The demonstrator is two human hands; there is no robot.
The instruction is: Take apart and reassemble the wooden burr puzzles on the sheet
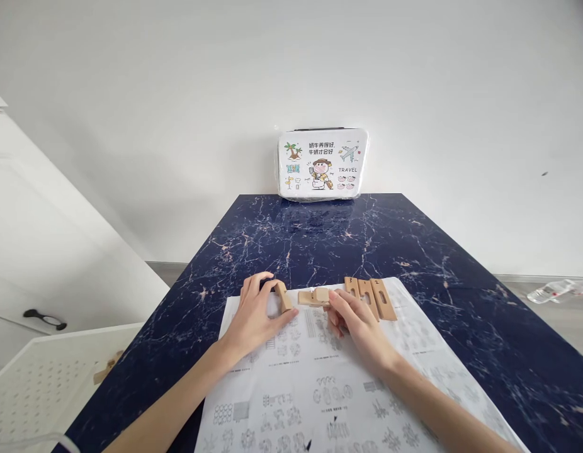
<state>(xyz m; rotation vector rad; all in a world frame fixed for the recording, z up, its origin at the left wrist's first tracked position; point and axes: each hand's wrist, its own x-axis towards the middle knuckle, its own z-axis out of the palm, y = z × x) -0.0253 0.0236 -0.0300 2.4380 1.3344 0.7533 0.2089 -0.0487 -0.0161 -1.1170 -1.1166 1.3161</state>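
Marbled tabletop (315, 242): left hand (254, 316) grips wooden block (284, 298), right hand (358, 319) pinches notched wooden piece (316, 299), long axis towards that block.

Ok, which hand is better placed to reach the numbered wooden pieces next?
Probably the right hand: it is close beside the numbered wooden pieces, though it grips a wooden part. The left hand is farther off, holding a wooden block.

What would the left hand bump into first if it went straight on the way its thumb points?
Probably the wooden piece in the right hand, just ahead. Heights are hard to judge, so the left hand might pass above or below it.
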